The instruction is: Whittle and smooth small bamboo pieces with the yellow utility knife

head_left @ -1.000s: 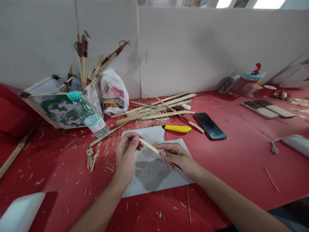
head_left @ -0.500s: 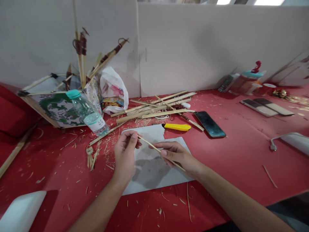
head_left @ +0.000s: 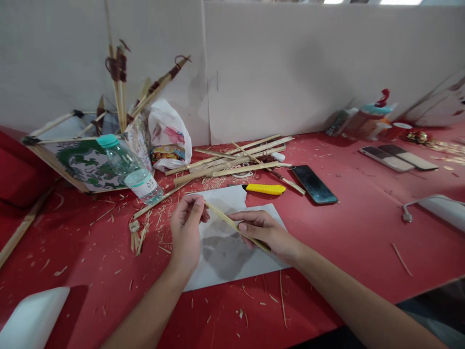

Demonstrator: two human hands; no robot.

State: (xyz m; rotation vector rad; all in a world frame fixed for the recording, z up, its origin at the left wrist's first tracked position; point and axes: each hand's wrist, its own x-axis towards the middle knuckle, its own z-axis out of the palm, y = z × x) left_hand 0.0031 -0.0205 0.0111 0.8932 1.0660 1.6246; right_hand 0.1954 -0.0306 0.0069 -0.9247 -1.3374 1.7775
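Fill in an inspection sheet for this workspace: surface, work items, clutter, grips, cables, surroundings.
Surface: red table; a white sheet lies on it below both grips.
Work items: thin wooden strip, held slantwise above the sheet; yellow cutter lying at the sheet's far edge.
Clutter: wood shavings scattered about; pile of sticks beyond the cutter; dark-screened phone to its right.
Grips: bare hands; left grip pinches the strip's far end, right grip holds it nearer the body.
Cables: plug-ended cable at right, beside a white object.
Surroundings: pale panel behind; dragon-patterned box at left.
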